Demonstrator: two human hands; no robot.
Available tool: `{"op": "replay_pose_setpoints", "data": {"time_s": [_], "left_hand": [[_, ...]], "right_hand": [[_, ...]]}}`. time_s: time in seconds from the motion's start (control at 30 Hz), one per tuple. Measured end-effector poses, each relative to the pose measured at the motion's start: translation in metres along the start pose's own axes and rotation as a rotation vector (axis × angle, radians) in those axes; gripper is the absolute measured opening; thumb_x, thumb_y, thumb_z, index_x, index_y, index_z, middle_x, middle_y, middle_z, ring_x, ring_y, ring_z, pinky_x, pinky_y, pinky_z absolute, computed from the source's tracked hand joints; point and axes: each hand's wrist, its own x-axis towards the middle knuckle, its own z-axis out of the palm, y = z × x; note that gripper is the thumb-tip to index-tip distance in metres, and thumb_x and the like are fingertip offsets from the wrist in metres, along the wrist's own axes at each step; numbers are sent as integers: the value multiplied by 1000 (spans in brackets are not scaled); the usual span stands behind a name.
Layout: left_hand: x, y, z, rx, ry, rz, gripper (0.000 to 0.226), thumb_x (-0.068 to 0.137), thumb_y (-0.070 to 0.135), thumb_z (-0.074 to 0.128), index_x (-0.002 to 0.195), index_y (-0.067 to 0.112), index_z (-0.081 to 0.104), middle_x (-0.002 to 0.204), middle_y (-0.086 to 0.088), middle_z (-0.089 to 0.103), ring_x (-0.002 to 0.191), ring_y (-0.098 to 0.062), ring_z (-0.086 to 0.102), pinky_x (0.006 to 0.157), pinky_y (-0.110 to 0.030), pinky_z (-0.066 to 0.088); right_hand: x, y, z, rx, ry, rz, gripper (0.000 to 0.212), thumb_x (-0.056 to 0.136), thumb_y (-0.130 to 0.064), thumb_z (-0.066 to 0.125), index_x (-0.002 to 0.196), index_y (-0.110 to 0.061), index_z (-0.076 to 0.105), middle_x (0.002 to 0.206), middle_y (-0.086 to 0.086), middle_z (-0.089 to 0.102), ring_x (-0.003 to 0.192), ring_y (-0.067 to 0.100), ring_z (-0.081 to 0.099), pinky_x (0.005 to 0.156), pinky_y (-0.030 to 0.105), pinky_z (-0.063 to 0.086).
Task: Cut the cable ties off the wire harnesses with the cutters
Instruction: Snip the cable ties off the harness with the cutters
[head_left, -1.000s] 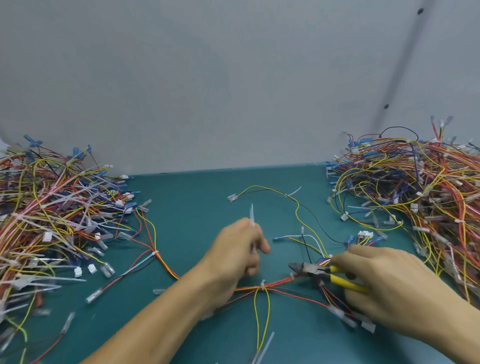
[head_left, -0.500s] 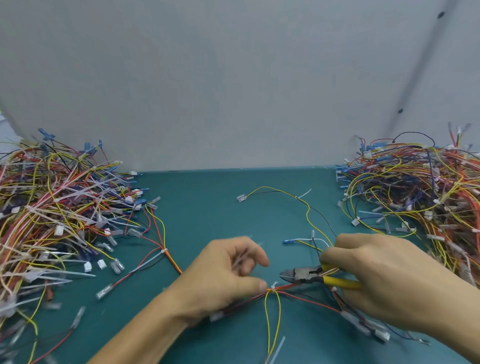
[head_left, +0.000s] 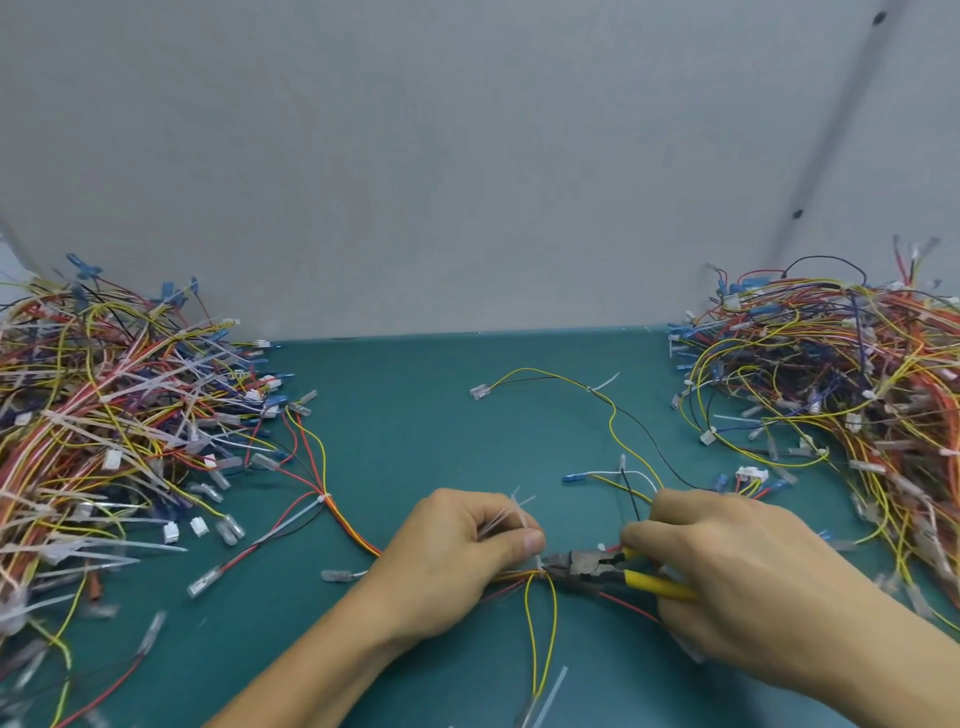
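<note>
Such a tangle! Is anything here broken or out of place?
Nothing looks damaged. The left heap of coloured wire harnesses and the right heap are tangled but sit at the sides of the teal mat. Only a loose white plastic cable-tie strip lies at the mat's near edge.

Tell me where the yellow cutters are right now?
Head view, low and right of centre: the right hand grips the cutters, their nose at a cable tie by the thumb of the left hand.
</note>
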Motion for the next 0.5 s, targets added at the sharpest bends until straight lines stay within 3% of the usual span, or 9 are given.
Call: {"op": "replay_pose_setpoints", "data": {"time_s": [0.27,0.4,0.5], "left_hand": [[0,-2,0,-16,-4,-13,18,88,23,66,78,8,68,60,12,51,57,-5,41,55,-17,33],[1,-3,0,-34,-4,-33,17,88,22,66,76,11,69,58,14,53,56,-3,43,56,-15,35],[1,-3,0,-39,-3,-41,17,88,22,66,75,12,69,57,14,53,54,-1,42,54,-13,34]], "right_hand": [[-1,1,3,27,47,-1,29,80,-41,42,104,-28,51,97,-9,48,93,18,54,64,29,31],[0,2,3,-13,139,-34,16,61,-33,69,73,-28,59,69,-9,51,58,21,57,45,26,31],[0,3,4,-50,211,-65,19,55,-34,74,67,-28,61,63,-9,50,49,19,54,41,23,29]]}}
